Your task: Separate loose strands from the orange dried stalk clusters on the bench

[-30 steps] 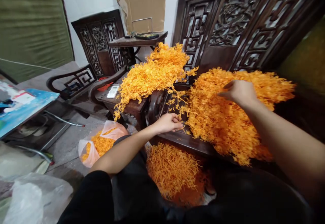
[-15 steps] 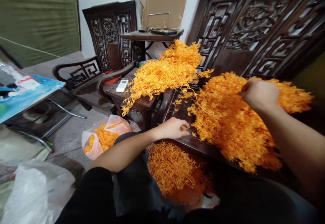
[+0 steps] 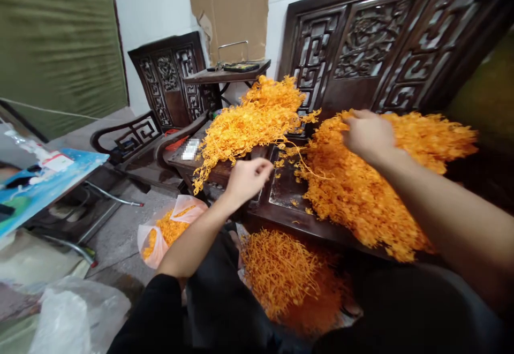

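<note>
The right hand (image 3: 371, 135) is hovering over the upper left part of the big orange pile (image 3: 361, 198) on the dark bench (image 3: 277, 209), fingers bent; whether it's gripping anything, I can't tell. The left hand (image 3: 249, 178) is curling its fingers beside the smaller orange pile (image 3: 249, 123) on the side table (image 3: 219, 172), its grip unclear too. Below, orange stems (image 3: 281, 273) are lying in a heap, and a plastic bag (image 3: 187, 206) is holding more orange bits.

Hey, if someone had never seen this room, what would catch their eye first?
Likely the big orange heap of curly strands on the carved wooden bench, the right hand at its top edge. Next, the brighter pile on the side table to its left, then the thin orange strands heaped below the bench's front edge.
</note>
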Action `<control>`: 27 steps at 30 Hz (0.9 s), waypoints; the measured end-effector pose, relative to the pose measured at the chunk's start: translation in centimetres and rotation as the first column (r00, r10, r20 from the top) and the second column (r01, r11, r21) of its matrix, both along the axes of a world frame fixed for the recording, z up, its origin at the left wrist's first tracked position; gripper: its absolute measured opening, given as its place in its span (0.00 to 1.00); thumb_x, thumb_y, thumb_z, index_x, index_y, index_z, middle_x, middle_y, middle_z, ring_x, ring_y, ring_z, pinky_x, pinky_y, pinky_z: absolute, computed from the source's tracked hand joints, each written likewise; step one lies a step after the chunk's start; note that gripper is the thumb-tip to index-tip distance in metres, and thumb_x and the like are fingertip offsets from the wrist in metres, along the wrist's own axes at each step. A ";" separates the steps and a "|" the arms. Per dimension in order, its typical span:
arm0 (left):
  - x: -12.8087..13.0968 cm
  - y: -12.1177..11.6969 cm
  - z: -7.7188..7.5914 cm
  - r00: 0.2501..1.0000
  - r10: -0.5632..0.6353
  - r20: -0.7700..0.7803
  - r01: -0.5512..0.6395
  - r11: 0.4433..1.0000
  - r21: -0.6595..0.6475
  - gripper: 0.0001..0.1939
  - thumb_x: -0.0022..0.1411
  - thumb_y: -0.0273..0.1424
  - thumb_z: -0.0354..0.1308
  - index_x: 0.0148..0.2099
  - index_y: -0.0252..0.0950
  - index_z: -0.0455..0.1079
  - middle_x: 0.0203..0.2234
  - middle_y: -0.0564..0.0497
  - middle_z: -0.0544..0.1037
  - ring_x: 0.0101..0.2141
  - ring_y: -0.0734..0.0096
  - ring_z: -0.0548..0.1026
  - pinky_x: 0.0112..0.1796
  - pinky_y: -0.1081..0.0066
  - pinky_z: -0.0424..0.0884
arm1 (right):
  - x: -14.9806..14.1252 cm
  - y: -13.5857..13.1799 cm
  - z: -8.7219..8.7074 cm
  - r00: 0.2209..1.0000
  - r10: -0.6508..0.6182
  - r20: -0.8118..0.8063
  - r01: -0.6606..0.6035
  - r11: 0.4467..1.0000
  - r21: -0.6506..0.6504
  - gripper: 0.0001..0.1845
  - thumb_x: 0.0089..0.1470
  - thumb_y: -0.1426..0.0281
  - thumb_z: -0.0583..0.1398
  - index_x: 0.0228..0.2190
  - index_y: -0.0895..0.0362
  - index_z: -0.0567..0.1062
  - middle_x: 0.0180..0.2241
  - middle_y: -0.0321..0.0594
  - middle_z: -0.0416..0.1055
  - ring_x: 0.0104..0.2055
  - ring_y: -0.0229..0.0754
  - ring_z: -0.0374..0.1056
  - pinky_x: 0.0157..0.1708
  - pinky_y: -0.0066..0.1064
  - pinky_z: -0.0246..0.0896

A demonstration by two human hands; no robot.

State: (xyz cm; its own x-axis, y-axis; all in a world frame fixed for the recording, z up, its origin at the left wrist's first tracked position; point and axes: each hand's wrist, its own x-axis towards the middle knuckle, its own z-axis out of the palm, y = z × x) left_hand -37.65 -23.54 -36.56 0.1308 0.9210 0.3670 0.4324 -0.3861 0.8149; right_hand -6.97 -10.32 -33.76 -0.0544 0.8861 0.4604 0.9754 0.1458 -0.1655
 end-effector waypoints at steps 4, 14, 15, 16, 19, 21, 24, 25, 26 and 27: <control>-0.2 4.4 3.6 0.978 0.135 -0.156 -0.082 0.948 0.306 0.06 0.64 0.30 0.65 0.42 0.43 0.83 0.44 0.45 0.84 0.52 0.54 0.77 0.61 0.59 0.63 | -8.1 0.2 0.5 0.938 0.333 -0.102 -0.339 0.940 -0.049 0.13 0.64 0.61 0.63 0.44 0.56 0.81 0.42 0.46 0.79 0.43 0.46 0.71 0.46 0.33 0.62; -4.2 11.2 4.1 0.664 0.247 -0.706 0.082 0.914 0.397 0.24 0.60 0.26 0.68 0.58 0.42 0.74 0.69 0.39 0.68 0.71 0.46 0.58 0.68 0.45 0.46 | -12.3 -0.4 2.2 0.758 0.364 -0.542 -0.472 0.879 -0.070 0.15 0.63 0.69 0.62 0.24 0.57 0.72 0.21 0.37 0.65 0.28 0.40 0.61 0.35 0.34 0.58; -4.5 11.4 4.2 0.656 0.274 -0.703 0.058 0.911 0.409 0.25 0.61 0.27 0.67 0.60 0.42 0.73 0.69 0.39 0.67 0.71 0.47 0.58 0.68 0.46 0.46 | -11.8 -0.5 2.8 0.732 0.343 -0.588 -0.464 0.883 -0.064 0.14 0.63 0.68 0.61 0.25 0.58 0.74 0.21 0.37 0.65 0.27 0.39 0.60 0.33 0.34 0.57; -4.9 11.5 4.3 0.649 0.303 -0.698 0.030 0.906 0.421 0.25 0.61 0.28 0.66 0.61 0.41 0.72 0.69 0.39 0.67 0.71 0.47 0.57 0.68 0.46 0.47 | -11.2 -0.6 3.5 0.695 0.313 -0.648 -0.451 0.891 -0.054 0.12 0.63 0.68 0.61 0.27 0.59 0.75 0.22 0.37 0.66 0.26 0.38 0.60 0.31 0.33 0.57; -5.7 12.0 4.4 0.630 0.360 -0.688 -0.046 0.902 0.430 0.23 0.63 0.27 0.63 0.60 0.38 0.72 0.69 0.37 0.66 0.72 0.45 0.56 0.67 0.44 0.48 | -8.8 -1.5 6.1 0.515 0.225 -0.827 -0.367 0.930 0.024 0.07 0.61 0.70 0.63 0.34 0.63 0.79 0.27 0.39 0.71 0.25 0.34 0.58 0.28 0.32 0.58; -6.0 12.2 4.4 0.629 0.361 -0.689 -0.064 0.907 0.417 0.21 0.62 0.25 0.61 0.58 0.38 0.74 0.69 0.37 0.67 0.72 0.45 0.56 0.67 0.44 0.48 | -6.7 -2.9 7.8 0.391 0.241 -0.889 -0.317 0.941 0.116 0.09 0.62 0.70 0.63 0.40 0.64 0.80 0.31 0.40 0.71 0.25 0.31 0.56 0.29 0.30 0.58; -5.2 11.4 4.8 0.656 0.323 -0.682 -0.054 0.921 0.385 0.19 0.58 0.25 0.67 0.52 0.40 0.77 0.67 0.39 0.69 0.71 0.44 0.59 0.68 0.44 0.47 | -3.6 -5.7 8.9 0.232 0.304 -0.924 -0.334 0.917 0.218 0.12 0.65 0.68 0.62 0.45 0.63 0.79 0.31 0.38 0.68 0.26 0.30 0.53 0.28 0.29 0.54; -4.5 10.8 5.1 0.686 0.310 -0.658 -0.053 0.924 0.379 0.16 0.57 0.26 0.69 0.48 0.40 0.79 0.65 0.39 0.72 0.69 0.43 0.61 0.68 0.43 0.46 | -2.8 -6.7 8.8 0.184 0.309 -0.933 -0.368 0.902 0.227 0.11 0.65 0.67 0.62 0.44 0.62 0.79 0.29 0.37 0.66 0.25 0.30 0.51 0.26 0.28 0.52; -3.4 9.8 5.4 0.736 0.298 -0.608 -0.059 0.923 0.381 0.12 0.57 0.27 0.70 0.44 0.40 0.79 0.62 0.40 0.75 0.67 0.42 0.64 0.68 0.42 0.45 | -2.2 -7.7 8.4 0.140 0.310 -0.940 -0.411 0.882 0.229 0.10 0.64 0.66 0.63 0.43 0.60 0.79 0.28 0.36 0.64 0.24 0.30 0.50 0.24 0.27 0.49; -2.1 8.5 5.9 0.800 0.276 -0.533 -0.064 0.922 0.382 0.07 0.58 0.30 0.70 0.41 0.40 0.80 0.58 0.41 0.78 0.65 0.42 0.67 0.68 0.42 0.46 | -1.8 -8.6 7.8 0.102 0.307 -0.946 -0.454 0.861 0.230 0.10 0.63 0.65 0.63 0.41 0.59 0.79 0.27 0.34 0.63 0.24 0.31 0.50 0.23 0.27 0.46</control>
